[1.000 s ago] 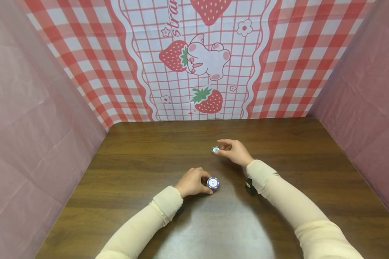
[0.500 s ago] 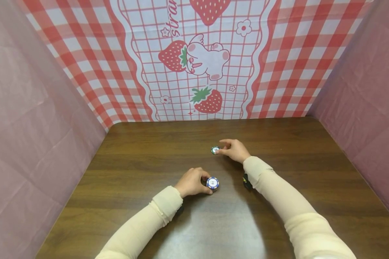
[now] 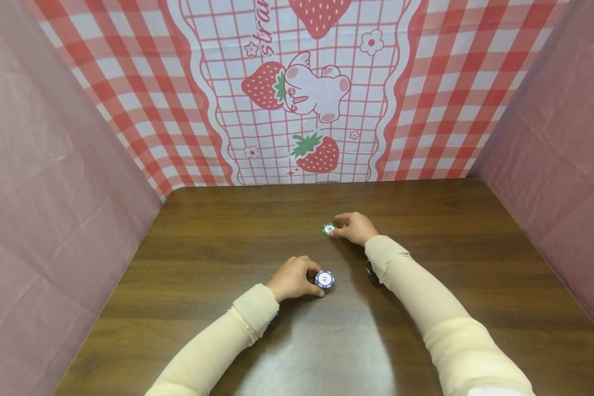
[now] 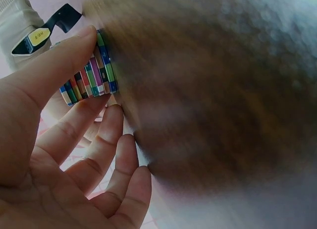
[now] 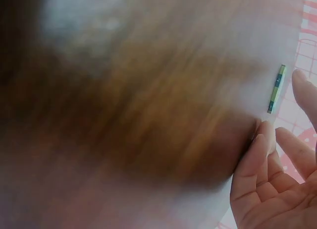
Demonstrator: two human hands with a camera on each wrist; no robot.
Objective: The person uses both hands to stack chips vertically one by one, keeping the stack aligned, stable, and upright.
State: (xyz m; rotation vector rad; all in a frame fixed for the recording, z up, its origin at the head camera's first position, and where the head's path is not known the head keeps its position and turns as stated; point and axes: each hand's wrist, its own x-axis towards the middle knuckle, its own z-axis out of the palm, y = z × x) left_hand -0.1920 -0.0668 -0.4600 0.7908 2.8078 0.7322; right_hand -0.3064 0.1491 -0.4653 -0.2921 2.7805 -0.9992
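Observation:
My left hand (image 3: 293, 279) grips a stack of poker chips (image 3: 325, 280) between thumb and fingers. A blue chip marked 10 tops the stack. In the left wrist view, the stack of poker chips (image 4: 88, 73) shows several coloured edges, and its end lies along the table surface. Farther back, my right hand (image 3: 357, 227) is around a green poker chip (image 3: 329, 229). The right wrist view shows this chip (image 5: 276, 89) edge-on by the tabletop, with small gaps between it and the thumb and fingers of my right hand (image 5: 277, 184).
The brown wooden table (image 3: 218, 220) carries both hands' work. A red-and-white strawberry cloth (image 3: 297, 110) hangs behind its far edge. Pink cloth walls (image 3: 54, 192) stand at both sides. A dark wrist device (image 3: 372, 273) shows under the right cuff.
My right forearm has swung left and the wrist has shifted slightly, while the green chip stays almost in place. My left hand and its stack have not moved.

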